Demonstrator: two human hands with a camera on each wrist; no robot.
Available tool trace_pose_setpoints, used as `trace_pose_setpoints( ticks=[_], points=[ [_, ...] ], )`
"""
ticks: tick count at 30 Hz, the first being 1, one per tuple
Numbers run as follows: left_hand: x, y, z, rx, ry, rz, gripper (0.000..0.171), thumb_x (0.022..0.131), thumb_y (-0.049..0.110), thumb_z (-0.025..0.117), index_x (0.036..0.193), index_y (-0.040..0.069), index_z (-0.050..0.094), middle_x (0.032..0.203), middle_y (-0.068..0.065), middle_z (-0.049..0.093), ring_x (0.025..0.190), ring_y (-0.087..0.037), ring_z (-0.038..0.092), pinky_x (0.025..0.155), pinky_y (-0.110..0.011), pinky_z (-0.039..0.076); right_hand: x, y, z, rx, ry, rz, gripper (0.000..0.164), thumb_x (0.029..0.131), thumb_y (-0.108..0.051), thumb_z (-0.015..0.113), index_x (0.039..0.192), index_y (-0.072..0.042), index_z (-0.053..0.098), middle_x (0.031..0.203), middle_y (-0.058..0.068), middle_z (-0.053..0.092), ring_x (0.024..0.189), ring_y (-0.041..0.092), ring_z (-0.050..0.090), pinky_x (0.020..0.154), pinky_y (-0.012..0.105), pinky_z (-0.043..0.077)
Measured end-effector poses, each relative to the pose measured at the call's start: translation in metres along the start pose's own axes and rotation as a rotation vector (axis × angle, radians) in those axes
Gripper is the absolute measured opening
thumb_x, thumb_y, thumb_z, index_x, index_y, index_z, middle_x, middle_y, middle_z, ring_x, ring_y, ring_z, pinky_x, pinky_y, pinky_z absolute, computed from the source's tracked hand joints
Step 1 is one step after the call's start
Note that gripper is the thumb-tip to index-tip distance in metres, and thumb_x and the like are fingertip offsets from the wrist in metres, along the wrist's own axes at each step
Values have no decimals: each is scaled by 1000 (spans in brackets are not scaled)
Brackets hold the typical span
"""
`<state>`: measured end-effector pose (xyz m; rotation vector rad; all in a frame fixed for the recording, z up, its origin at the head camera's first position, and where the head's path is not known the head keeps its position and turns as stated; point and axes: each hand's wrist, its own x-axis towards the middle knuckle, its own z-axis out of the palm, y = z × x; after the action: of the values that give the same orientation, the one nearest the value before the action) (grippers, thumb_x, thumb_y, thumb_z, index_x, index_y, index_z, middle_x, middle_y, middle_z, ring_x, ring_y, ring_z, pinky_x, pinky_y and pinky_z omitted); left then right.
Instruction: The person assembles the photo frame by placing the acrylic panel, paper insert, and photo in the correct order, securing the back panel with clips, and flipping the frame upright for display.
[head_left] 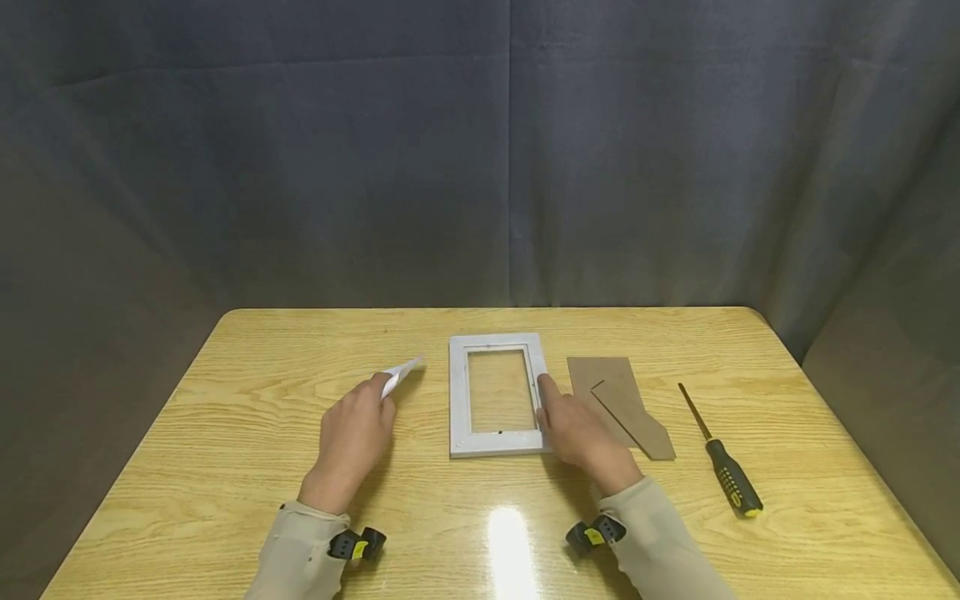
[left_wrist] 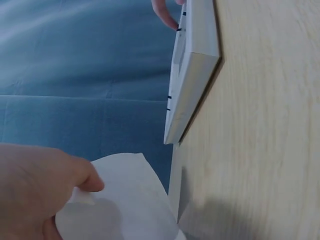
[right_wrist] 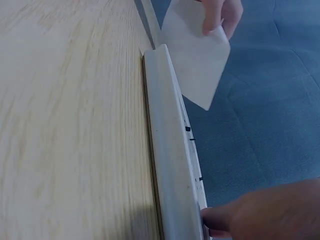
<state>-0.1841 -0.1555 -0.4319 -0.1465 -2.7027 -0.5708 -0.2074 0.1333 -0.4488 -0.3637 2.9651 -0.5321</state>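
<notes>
A white picture frame [head_left: 459, 400] lies flat on the wooden table, its middle opening showing bare wood. My right hand [head_left: 577, 425] grips the frame's right side, fingers over the bar. To the left of the frame, my left hand [head_left: 356, 433] pinches a white sheet of paper [head_left: 401, 373] between thumb and fingers, tilted above the tabletop. The left wrist view shows the paper [left_wrist: 132, 200] spread out beyond the thumb. Small black tabs stand along the inner edge of the frame [right_wrist: 170, 150] in the right wrist view.
Right of the frame lies a brown backing board [head_left: 600, 367] with an angled stand piece [head_left: 651, 437] on it. A screwdriver [head_left: 731, 479] with a black and yellow handle lies further right. Dark curtains [head_left: 375, 167] hang behind the table [head_left: 225, 467] and at its sides.
</notes>
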Motion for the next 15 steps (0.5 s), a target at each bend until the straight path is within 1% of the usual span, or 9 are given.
trace_pose_setpoints(
  ticks=[2,4,7,9,12,15],
  points=[
    [1,1,-2,-24,17,-21,26,87,9,53,111,4,64,89,-16,69,60,-23,58,45,-40,46,0,0,0,45,1,9,53,98,-22,42,146,-4,27,127,24,56,105,32,59,88,44,48],
    [3,2,-5,-55,32,-40,27,89,11,53,113,4,63,92,-18,69,63,-24,61,46,-41,48,1,0,0,76,1,24,54,99,-22,42,147,-4,26,139,22,47,117,33,53,96,45,43],
    [3,5,-8,-97,61,-63,31,90,14,52,116,3,63,99,-20,69,69,-28,64,49,-43,49,2,0,0,99,15,29,54,98,-21,41,148,-4,27,143,21,42,121,34,50,99,45,41],
    [4,7,-10,-125,77,-79,32,90,15,50,117,4,63,102,-20,68,69,-28,63,48,-42,48,2,-1,1,101,31,32,53,98,-20,41,147,-4,28,142,21,43,119,34,51,98,45,41],
    [3,10,-11,-158,89,-105,33,89,16,49,117,5,63,104,-19,68,69,-27,62,47,-41,46,3,0,2,97,63,30,52,97,-19,41,145,-2,31,136,24,49,110,33,57,93,45,46],
    [4,12,-12,-187,98,-129,33,89,17,49,116,6,64,103,-18,69,68,-26,62,49,-41,46,5,1,4,89,92,37,53,96,-20,42,144,-2,32,130,25,54,99,28,61,86,45,49]
  ],
)
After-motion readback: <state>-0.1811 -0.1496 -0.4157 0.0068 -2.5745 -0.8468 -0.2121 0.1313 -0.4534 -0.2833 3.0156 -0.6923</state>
